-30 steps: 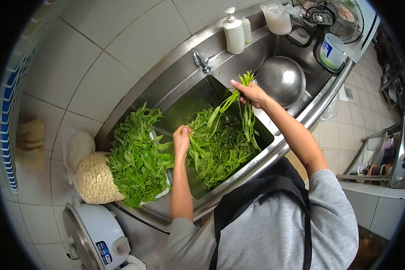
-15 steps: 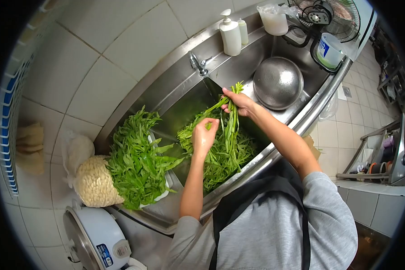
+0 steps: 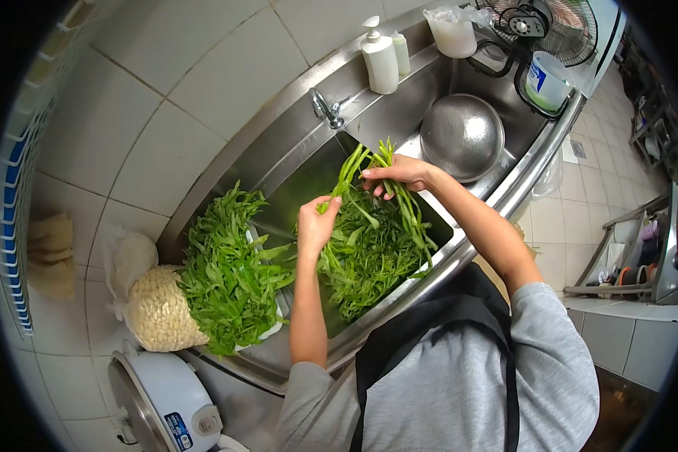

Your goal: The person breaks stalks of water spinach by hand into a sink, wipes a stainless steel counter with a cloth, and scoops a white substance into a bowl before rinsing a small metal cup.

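Observation:
Over the sink basin [image 3: 279, 197], my right hand [image 3: 405, 175] is closed around a bunch of water spinach [image 3: 410, 215], stems up and leaves trailing down to the right. My left hand [image 3: 316, 226] pinches some green stems [image 3: 348, 175] a little to the left, their cut ends rising close to the right hand. Below both hands, a heap of leafy greens [image 3: 373, 264] fills much of the basin. Left of my left forearm, a pile of water spinach leaves [image 3: 230, 271] lies on a white tray [image 3: 273, 329], which is mostly covered.
A chrome faucet [image 3: 326, 109] stands at the back edge beside a pump bottle [image 3: 380, 60]. An upturned metal bowl [image 3: 462, 137] sits in the right basin. Left are a bag of peeled garlic [image 3: 166, 309] and a rice cooker [image 3: 169, 399]. A fan [image 3: 539, 26] stands back right.
My left hand has moved slightly left and now pinches stems apart from the bunch. The right hand's bunch has swung rightward, its leaves hanging over the right side of the heap.

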Available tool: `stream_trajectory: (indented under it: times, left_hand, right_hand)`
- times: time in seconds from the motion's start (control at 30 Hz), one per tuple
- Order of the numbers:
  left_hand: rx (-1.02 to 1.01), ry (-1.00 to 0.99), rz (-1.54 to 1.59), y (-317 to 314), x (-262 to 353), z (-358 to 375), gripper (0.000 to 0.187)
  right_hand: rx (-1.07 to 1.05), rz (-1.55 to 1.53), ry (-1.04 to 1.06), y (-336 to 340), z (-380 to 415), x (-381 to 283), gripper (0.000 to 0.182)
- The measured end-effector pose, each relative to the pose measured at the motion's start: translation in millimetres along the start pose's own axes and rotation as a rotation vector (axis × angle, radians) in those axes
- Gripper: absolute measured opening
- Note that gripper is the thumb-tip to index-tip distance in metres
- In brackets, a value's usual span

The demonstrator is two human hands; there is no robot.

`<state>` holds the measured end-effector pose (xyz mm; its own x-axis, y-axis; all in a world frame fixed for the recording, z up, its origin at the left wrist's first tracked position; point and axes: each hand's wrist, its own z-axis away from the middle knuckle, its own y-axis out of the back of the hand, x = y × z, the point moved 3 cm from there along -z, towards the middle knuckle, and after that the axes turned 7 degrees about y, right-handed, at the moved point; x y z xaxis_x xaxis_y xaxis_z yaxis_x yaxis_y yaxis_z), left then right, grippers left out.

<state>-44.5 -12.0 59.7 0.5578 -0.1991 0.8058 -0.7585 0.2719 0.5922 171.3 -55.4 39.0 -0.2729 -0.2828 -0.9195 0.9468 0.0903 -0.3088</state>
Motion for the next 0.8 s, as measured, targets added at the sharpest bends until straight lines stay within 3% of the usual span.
stream_trajectory:
  times: [0.1, 0.17, 0.33, 0.4, 0.47, 0.57, 0.67, 0.73, 0.77, 0.8]
  left_hand:
    - [-0.124, 0.105, 0.117, 13.2, -11.4, 2.0, 0.031]
    - [-0.271, 0.328, 0.304, 22.4, -1.9, 15.6, 0.027]
    - [-0.280, 0.359, 0.257, 24.2, -39.0, 26.9, 0.028]
    - [-0.040, 0.265, -0.250, 25.3, -61.5, 29.9, 0.038]
    - [0.047, 0.260, -0.454, 13.9, -81.8, 34.8, 0.041]
    - [0.063, 0.232, -0.506, 3.1, -95.8, 36.1, 0.042]
    - [-0.086, 0.250, -0.361, -2.7, -98.3, 31.9, 0.036]
    - [-0.348, 0.436, 0.000, -4.1, -91.8, 34.9, 0.033]
    - [-0.399, 0.508, 0.194, -3.0, -82.6, 40.3, 0.031]
    - [-0.398, 0.510, 0.191, 0.2, -77.9, 42.5, 0.031]
  right_hand:
    - [0.054, -0.055, -0.029, 14.4, 2.3, 3.2, 0.033]
    - [0.080, -0.091, -0.034, 22.6, 3.2, 2.3, 0.033]
    - [0.174, -0.103, -0.017, 40.9, 0.4, -1.3, 0.044]
    - [0.225, -0.098, -0.011, 49.6, -1.4, -3.7, 0.047]
    - [0.268, -0.094, -0.011, 54.8, -2.4, -1.9, 0.051]
    - [0.244, -0.176, -0.016, 54.5, -5.0, -1.8, 0.056]
    - [0.249, -0.182, -0.013, 48.7, -4.3, -5.3, 0.055]
    - [0.254, -0.187, -0.011, 46.8, -4.7, -6.0, 0.055]
    - [0.260, -0.186, -0.001, 46.7, -5.2, -7.4, 0.055]
    - [0.259, -0.190, -0.002, 46.7, -5.5, -7.6, 0.055]
